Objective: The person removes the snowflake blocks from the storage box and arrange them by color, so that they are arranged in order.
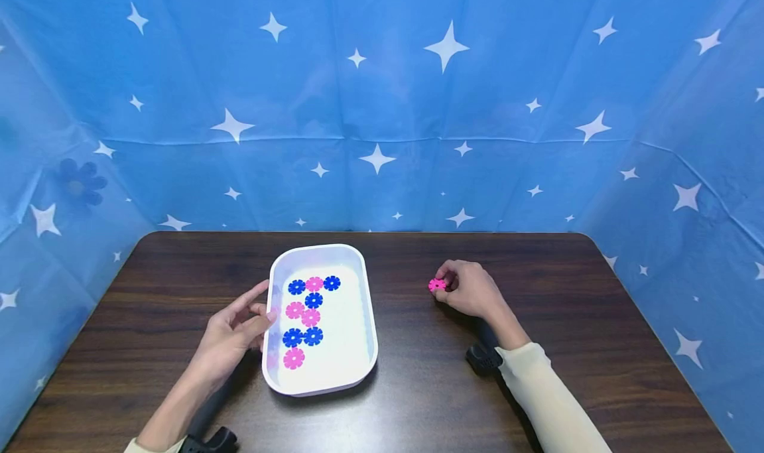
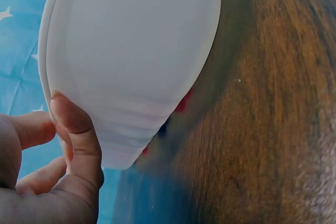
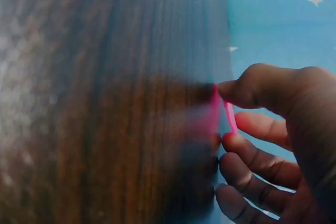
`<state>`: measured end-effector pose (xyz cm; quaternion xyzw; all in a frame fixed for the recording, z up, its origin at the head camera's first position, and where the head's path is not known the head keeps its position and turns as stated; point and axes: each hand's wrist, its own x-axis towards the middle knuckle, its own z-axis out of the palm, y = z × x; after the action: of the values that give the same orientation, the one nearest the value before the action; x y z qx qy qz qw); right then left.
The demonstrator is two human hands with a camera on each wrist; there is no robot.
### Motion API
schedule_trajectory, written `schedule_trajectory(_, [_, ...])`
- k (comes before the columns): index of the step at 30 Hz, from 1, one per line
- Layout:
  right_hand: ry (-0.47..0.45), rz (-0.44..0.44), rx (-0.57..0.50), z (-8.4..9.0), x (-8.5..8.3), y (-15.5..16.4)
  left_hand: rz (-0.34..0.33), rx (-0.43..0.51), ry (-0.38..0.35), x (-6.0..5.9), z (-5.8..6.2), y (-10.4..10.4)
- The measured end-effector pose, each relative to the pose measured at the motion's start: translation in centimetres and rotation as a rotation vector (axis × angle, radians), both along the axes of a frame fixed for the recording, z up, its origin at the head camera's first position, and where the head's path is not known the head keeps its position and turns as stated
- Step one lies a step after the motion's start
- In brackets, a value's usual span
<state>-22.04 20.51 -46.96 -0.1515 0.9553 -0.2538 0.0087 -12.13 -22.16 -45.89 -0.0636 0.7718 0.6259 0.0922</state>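
Note:
In the head view a white tray point(image 1: 358, 347) holds several blue and pink notched plastic discs, among them a blue disc point(image 1: 313, 336) and a pink disc point(image 1: 294, 358). My left hand point(image 1: 229, 330) holds the tray's left side, fingers and thumb at the rim; the left wrist view shows the thumb against the tray's wall point(image 2: 131, 40). To the right of the tray, my right hand point(image 1: 474, 290) pinches another pink disc point(image 1: 437, 285) between thumb and fingertips. Seen edge-on in the right wrist view, that pink disc point(image 3: 230, 118) stands upright just off or at the tabletop.
A dark wood table point(image 1: 406, 400) lies under both hands. Blue cloth with white stars point(image 1: 382, 95) hangs behind the table and along both sides. Black wrist cameras, such as the right one point(image 1: 482, 360), sit at the cuffs.

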Motion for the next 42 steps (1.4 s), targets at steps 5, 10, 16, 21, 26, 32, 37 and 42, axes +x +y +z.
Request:
schedule_trajectory(5, [-0.017, -0.002, 0.031, -0.1, 0.1, 0.0, -0.001, -0.011, 0.001, 0.1, -0.1, 0.0])
schedule_trajectory(10, [-0.025, -0.002, 0.031, -0.1, 0.3, 0.3, -0.001, -0.019, 0.001, 0.0, -0.3, 0.1])
schedule_trajectory(16, [-0.026, 0.015, -0.008, 0.2, 1.0, 0.2, 0.003, -0.013, -0.002, 0.1, -0.3, 0.0])
schedule_trajectory(21, [-0.010, 0.051, -0.059, 0.6, 1.8, -0.3, 0.003, -0.005, -0.010, 0.3, -0.2, -0.1])
schedule_trajectory(26, [0.016, 0.088, -0.101, 1.1, 2.5, -1.1, 0.004, 0.005, -0.005, 0.3, -0.3, -0.1])
schedule_trajectory(32, [0.039, 0.133, -0.100, 1.8, 3.1, -2.2, 0.004, -0.008, -0.004, 0.2, -0.3, 0.0])
schedule_trajectory(37, [0.040, 0.173, -0.119, 2.4, 3.5, -3.3, 0.003, -0.010, 0.001, 0.1, -0.3, -0.1])
schedule_trajectory(42, [0.043, 0.205, -0.140, 3.2, 3.8, -4.5, 0.000, -0.019, 0.002, 0.1, -0.3, -0.1])
